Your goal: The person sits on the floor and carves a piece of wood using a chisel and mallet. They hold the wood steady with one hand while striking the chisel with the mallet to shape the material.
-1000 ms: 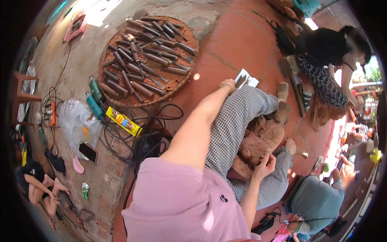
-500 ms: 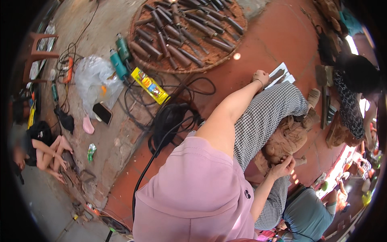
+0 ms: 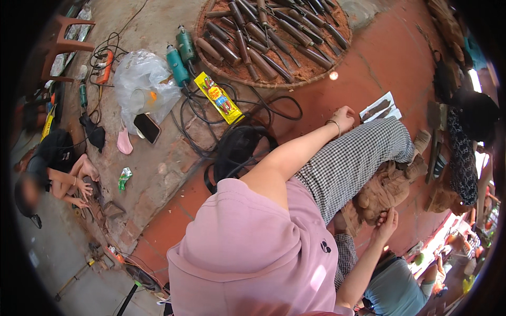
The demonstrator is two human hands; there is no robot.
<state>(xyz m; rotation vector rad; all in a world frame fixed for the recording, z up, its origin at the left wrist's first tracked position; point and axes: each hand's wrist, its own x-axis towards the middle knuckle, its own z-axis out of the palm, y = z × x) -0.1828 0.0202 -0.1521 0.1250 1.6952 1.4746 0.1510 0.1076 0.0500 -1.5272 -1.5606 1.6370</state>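
Note:
My left hand (image 3: 343, 119), a band on its wrist, is above my checked trouser leg, fingers curled down. Whether anything is in them is hidden. Close beside it, a white sheet (image 3: 380, 108) with a dark printed picture lies past my knee. Between my legs sits a carved brown wooden figure (image 3: 383, 194), rounded and dusty, partly covered by my leg. At the figure's near side my right hand (image 3: 387, 225) has thumb and fingers drawn together, touching or almost touching the wood. What they pinch is too small to make out.
A round basket tray (image 3: 342, 55) of wooden-handled chisels (image 3: 270, 66) stands ahead. Left lie green power tools (image 3: 177, 65) with looping cables, a yellow packet (image 3: 217, 98), a plastic bag (image 3: 143, 73), a phone (image 3: 147, 128) and a black bag (image 3: 235, 150). Other people sit left and right.
My left hand has drawn back slightly from the white sheet. The right hand stays at the figure's near side, its fingers shifted. The whole view has swung, moving the surroundings rightward.

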